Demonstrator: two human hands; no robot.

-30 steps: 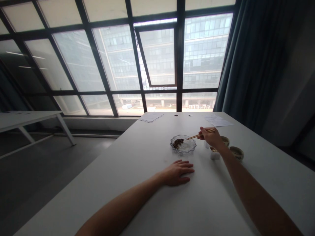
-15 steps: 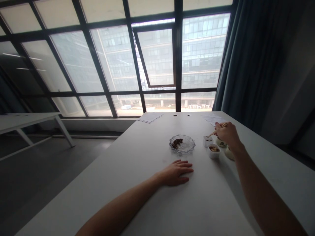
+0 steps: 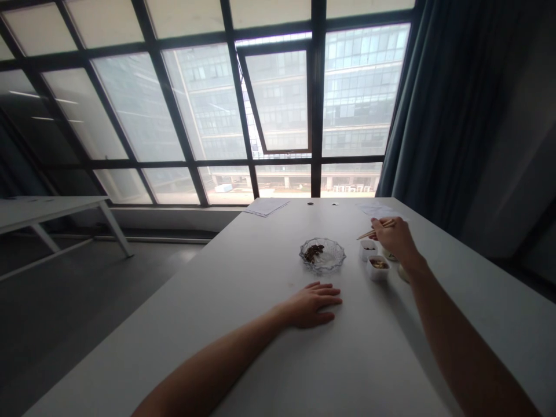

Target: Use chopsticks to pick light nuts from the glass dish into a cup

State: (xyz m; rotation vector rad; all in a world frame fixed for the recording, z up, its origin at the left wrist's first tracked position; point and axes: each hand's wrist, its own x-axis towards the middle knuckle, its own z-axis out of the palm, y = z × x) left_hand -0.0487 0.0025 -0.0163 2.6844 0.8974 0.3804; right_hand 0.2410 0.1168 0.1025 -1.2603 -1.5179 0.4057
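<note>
My right hand (image 3: 393, 237) grips a pair of wooden chopsticks (image 3: 369, 234), their tips pointing left, above and just left of the farther small white container (image 3: 364, 252). A few dark bits lie inside that container. Nearer to me, a second white container (image 3: 377, 273) holds brownish and pale pieces. Two pale rounded pots, one being a pot (image 3: 403, 273) under my right forearm, are mostly hidden. To the left stands a scalloped clear glass bowl (image 3: 333, 263) with dark brown pieces (image 3: 313, 252) on its left side. My left hand (image 3: 313, 304) lies flat on the table, fingers spread, in front of the bowl.
White papers (image 3: 266, 207) lie at the far left of the white table (image 3: 243, 289), and more sheets (image 3: 374, 209) at the far right. A window with dark frames is behind it. Another white table (image 3: 52, 208) stands left, a dark curtain (image 3: 438, 116) right.
My right hand has moved slightly left, lifting the chopstick tips out of the farther white container and leftward. My left hand keeps its place on the table.
</note>
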